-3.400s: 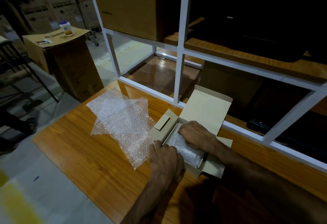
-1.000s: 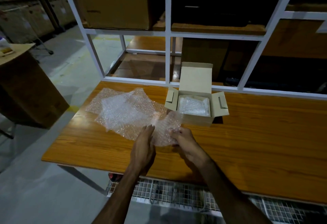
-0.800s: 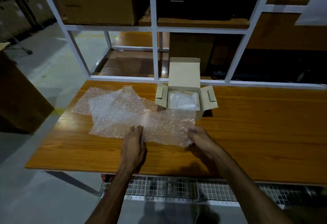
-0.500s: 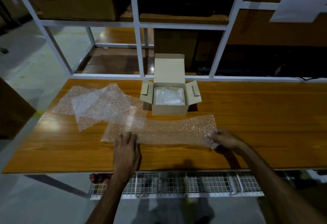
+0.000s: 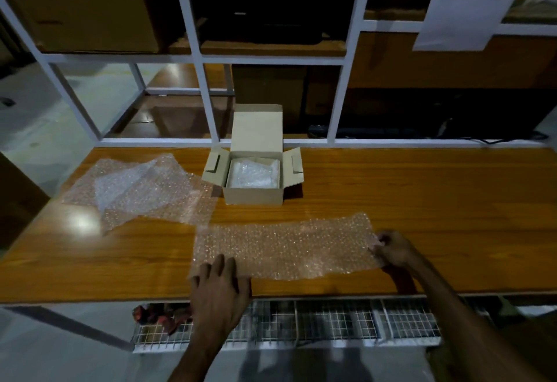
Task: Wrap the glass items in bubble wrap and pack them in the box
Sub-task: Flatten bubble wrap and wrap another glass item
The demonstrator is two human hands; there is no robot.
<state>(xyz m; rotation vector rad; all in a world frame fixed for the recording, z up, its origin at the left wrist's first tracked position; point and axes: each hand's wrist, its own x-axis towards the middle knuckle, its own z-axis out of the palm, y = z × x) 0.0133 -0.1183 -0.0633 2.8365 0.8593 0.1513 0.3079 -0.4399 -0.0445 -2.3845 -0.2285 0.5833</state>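
Note:
A long sheet of bubble wrap [image 5: 286, 246] lies flat near the front edge of the wooden table [image 5: 422, 194]. My left hand [image 5: 221, 283] rests with straight fingers on the sheet's left end. My right hand [image 5: 391, 250] pinches the sheet's right end. Behind the sheet stands a small open cardboard box [image 5: 254, 170] with its lid up. Inside it lies a bundle wrapped in bubble wrap [image 5: 253, 173]. No bare glass item is visible.
More loose bubble wrap sheets [image 5: 138, 188] are spread on the table's left side. A white metal shelf frame [image 5: 337, 101] rises along the table's back edge, with cartons behind it. A wire mesh shelf [image 5: 301, 324] hangs below the table's front edge.
My hands left the box and drew one sheet off the pile. My right hand pulled its end to the right, stretching it flat along the front edge, while my left hand stayed on the left end.

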